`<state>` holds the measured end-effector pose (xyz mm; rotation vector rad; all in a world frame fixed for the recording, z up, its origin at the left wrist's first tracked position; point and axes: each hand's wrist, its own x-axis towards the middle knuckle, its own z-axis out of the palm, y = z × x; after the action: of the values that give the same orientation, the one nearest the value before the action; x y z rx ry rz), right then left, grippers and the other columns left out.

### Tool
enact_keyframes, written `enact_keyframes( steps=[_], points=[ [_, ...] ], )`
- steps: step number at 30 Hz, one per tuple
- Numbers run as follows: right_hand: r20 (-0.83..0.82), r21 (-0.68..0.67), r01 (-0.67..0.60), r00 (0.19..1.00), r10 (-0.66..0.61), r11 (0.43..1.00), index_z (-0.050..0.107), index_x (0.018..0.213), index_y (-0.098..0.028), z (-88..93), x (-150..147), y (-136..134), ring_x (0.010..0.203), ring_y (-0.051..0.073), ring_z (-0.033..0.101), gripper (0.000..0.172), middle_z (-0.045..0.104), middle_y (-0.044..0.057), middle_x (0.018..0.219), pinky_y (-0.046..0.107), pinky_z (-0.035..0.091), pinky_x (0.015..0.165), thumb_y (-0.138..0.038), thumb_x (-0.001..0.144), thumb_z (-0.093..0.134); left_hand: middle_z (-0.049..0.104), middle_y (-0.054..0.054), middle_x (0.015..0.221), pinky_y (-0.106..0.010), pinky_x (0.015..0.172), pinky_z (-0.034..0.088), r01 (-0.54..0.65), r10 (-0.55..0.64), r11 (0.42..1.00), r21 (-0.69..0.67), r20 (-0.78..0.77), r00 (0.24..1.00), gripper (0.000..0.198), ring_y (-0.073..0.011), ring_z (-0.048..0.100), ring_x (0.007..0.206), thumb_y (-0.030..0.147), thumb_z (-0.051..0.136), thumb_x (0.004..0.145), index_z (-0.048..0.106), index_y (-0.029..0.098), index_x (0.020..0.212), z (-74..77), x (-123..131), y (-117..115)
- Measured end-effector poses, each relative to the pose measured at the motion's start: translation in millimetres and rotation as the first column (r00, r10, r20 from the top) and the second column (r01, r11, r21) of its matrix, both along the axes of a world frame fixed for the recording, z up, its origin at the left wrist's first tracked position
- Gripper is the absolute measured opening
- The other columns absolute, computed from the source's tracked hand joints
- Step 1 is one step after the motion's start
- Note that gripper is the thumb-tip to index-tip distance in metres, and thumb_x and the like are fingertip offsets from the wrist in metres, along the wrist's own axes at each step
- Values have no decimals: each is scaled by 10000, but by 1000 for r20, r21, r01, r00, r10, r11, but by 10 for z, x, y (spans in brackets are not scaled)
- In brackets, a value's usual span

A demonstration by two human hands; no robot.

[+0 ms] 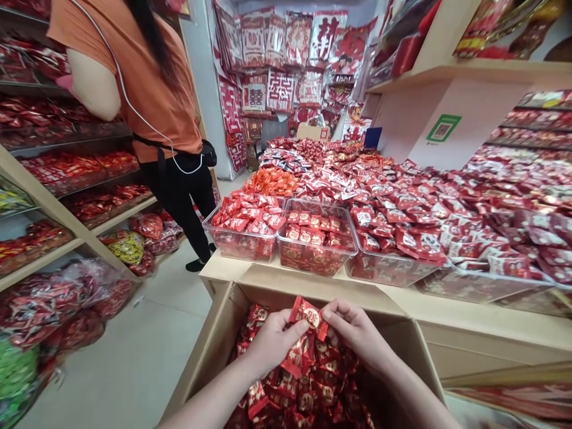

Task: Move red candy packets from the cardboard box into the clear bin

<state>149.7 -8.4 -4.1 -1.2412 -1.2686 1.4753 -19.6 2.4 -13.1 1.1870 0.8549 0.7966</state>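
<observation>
Both of my hands are over an open cardboard box [210, 333] holding many red wrapped candies [286, 384]. Between them is one red candy packet [310, 314] with a round gold emblem. My left hand [279, 339] pinches its left side, thumb on the front. My right hand [351, 328] is closed at its right end, with thumb and fingertips on the wrapper edge. Another red packet [294, 358] shows just below the left fingers; whether that hand also grips it I cannot tell. Beyond the box stands a clear plastic bin [317, 265] partly filled with similar packets.
A wooden counter [272, 275] carries several clear bins heaped with red packets, including a fuller bin [245, 245] at left. A person in an orange shirt [147, 101] stands by stocked shelves [49, 268] at left. Bagged goods [49, 304] lie on the floor.
</observation>
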Motion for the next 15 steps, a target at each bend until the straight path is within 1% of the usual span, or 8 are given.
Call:
enact_keyframes(
  steps=[2,4,5,7,9,11,12,15],
  points=[
    [3,52,35,999,-35,998,525,691,-143,149,66,72,427,62,445,264,506,-36,501,188,357,438,-404,727,535,645,-39,777,-277,711,412,-28,36,996,88,-94,995,276,-176,551,756,368,520,739,634,137,838,-3,-35,7],
    [-45,128,169,985,-164,977,537,694,-141,361,153,266,441,66,465,241,532,-24,510,188,380,447,-379,704,573,633,-33,750,-263,697,401,-67,95,986,154,-179,979,276,-166,537,733,381,506,742,634,139,774,0,-56,10],
    [-86,147,253,966,-242,956,541,700,-142,476,196,416,449,68,476,225,544,-18,521,188,393,451,-360,692,593,627,-31,740,-258,690,397,-81,116,982,170,-209,971,278,-163,531,726,385,499,744,631,141,758,5,-61,9],
    [-159,103,403,909,-385,909,543,710,-146,678,259,805,472,71,496,173,551,-13,546,191,427,469,-297,679,622,619,-25,730,-252,679,392,-106,142,981,164,-232,962,277,-162,524,720,389,484,749,623,149,752,18,-60,0],
    [-176,-7,504,849,-498,863,535,707,-149,795,272,1250,496,69,508,96,539,-14,556,197,460,505,-206,696,611,616,-20,727,-251,681,388,-124,157,982,145,-237,959,273,-163,523,722,390,476,751,617,157,743,31,-51,-13],
    [-137,-86,550,820,-556,831,533,751,-135,803,235,1666,537,75,522,42,544,-1,607,217,477,541,-163,739,561,611,-15,716,-252,685,384,-131,159,983,128,-242,957,270,-163,520,719,392,472,750,611,161,731,38,-44,-26],
    [-108,-112,560,814,-570,821,535,807,-126,773,206,1842,580,84,534,65,558,12,671,235,481,561,-176,766,532,608,-14,708,-251,683,383,-133,159,984,120,-246,956,267,-163,517,714,392,475,746,607,161,727,39,-42,-31],
    [-29,-141,581,807,-590,801,503,1007,-126,608,125,2202,769,128,551,235,553,53,938,304,479,647,-259,818,461,592,-12,686,-246,658,382,-119,142,988,102,-262,954,257,-157,504,688,390,493,732,598,156,718,36,-44,-38]
  ],
)
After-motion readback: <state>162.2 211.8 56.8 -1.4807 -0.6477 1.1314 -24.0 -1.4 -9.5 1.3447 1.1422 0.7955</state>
